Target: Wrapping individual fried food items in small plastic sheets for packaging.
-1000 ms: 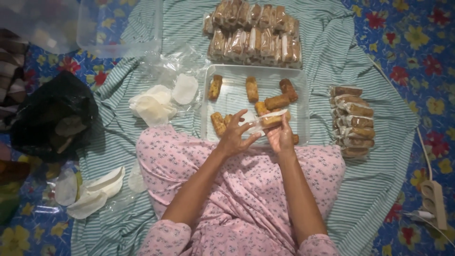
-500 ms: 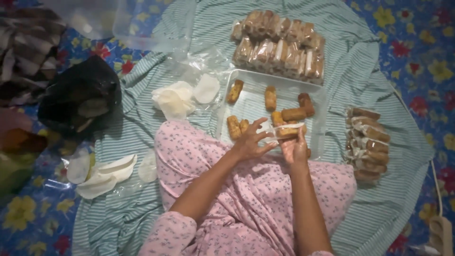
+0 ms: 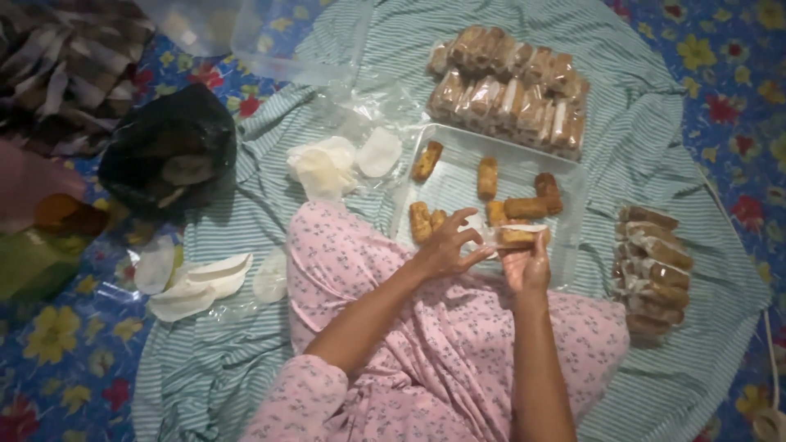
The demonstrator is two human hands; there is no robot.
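Head view: a person sits on a green striped cloth [image 3: 270, 147] spread over a blue flowered floor covering [image 3: 49, 360], pink patterned clothing over the lap.
Landmark: a clear plastic tray [image 3: 458, 184] lies just beyond the knees.
Around the tray: a heap of wrapped rolls [image 3: 512, 90] touches its far edge; a second stack of wrapped rolls [image 3: 651, 266] lies to its right, apart from it; white round wrappers [image 3: 327, 164] sit just left of it; more white wrappers [image 3: 192, 278] lie well to its left; a black bag [image 3: 172, 155] sits farther left still.
In the tray: several bare brown fried rolls [image 3: 487, 176], scattered and lying flat.
Left hand [image 3: 446, 245]: over the tray's near edge, fingers spread and curled, fingertips pinching the thin wrapper around one roll.
Right hand [image 3: 528, 258]: palm up, fingers closed around the half-wrapped roll [image 3: 517, 236] from below.
Held roll: at the tray's near edge, between both hands, lying roughly level.
In the way: the hands hide part of that roll.
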